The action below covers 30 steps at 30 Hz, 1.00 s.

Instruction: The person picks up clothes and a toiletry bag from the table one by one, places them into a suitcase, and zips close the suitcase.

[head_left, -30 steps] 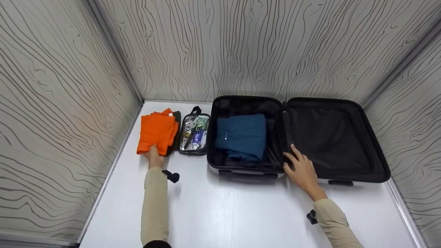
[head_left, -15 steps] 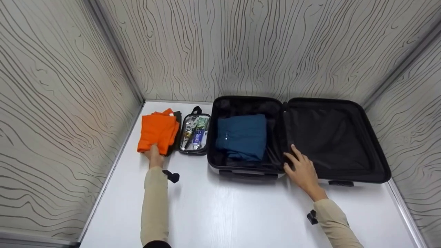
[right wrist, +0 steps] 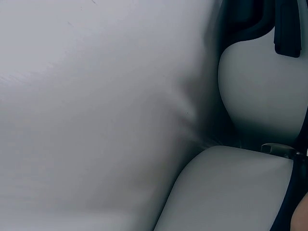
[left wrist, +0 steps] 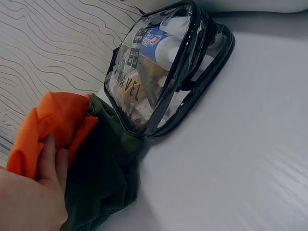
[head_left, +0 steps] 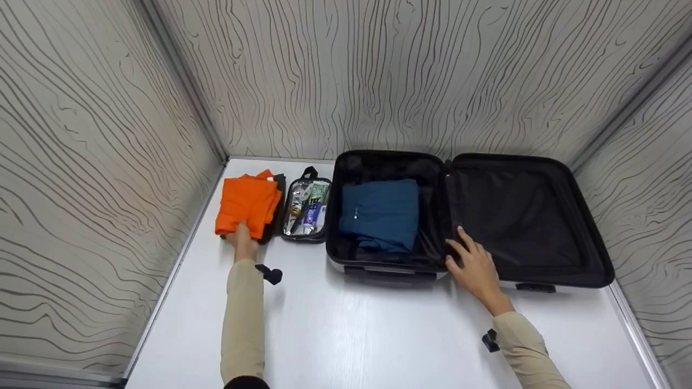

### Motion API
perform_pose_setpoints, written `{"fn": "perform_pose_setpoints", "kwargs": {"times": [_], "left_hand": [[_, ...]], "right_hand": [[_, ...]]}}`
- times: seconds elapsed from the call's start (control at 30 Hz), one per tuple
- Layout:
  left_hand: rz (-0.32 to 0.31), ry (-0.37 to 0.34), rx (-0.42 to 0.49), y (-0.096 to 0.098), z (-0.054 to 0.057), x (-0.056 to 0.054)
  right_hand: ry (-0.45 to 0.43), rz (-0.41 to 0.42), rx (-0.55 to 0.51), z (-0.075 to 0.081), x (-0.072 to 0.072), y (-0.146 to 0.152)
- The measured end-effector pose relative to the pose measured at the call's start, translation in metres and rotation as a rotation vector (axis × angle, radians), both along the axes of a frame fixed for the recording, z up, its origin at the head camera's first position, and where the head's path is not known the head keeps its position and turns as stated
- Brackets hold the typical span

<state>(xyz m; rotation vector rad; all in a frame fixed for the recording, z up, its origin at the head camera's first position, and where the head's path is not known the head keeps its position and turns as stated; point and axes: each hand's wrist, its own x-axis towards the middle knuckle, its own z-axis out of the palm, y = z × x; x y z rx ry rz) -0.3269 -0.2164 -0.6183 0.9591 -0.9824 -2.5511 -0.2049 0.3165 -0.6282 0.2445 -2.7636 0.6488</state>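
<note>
On the left, a folded orange garment [head_left: 246, 197] lies over a dark green garment [head_left: 279, 183]. My left hand [head_left: 244, 240] pinches its near edge, thumb on top, the other fingers mostly hidden. In the left wrist view the orange cloth [left wrist: 60, 115] bunches up around my fingers, above the green cloth [left wrist: 108, 168]. An open black-lined suitcase [head_left: 392, 262] holds a folded blue garment [head_left: 381, 213] in its left half. At the near end of the suitcase's hinge side rests my right hand [head_left: 476, 267], fingers loosely spread; only a sliver of it [right wrist: 301, 216] shows in the right wrist view.
A clear travel toiletry bag [head_left: 306, 210] with tubes inside stands between the garments and the suitcase. The suitcase lid [head_left: 519, 216] lies folded out to the right. Patterned walls [head_left: 346, 81] enclose the white table [head_left: 346, 329] on its left, back and right.
My left hand has moved slightly away from me, and the near edge of the orange garment has shifted with it. My right hand stays where it was.
</note>
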Motion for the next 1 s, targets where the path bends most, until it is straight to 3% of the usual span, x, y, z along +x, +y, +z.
{"fn": "perform_pose_setpoints", "kwargs": {"times": [0.3,0.63,1.0], "left_hand": [[0.041,0.048,-0.065,0.004,0.011,-0.006],[0.076,0.095,-0.034,0.007,0.020,-0.008],[0.075,0.074,-0.048,0.009,0.032,-0.007]], "right_hand": [[-0.001,-0.003,-0.002,-0.002,0.000,0.001],[-0.024,-0.005,-0.002,0.000,0.000,0.000],[-0.033,0.002,0.000,0.002,0.000,0.001]]}}
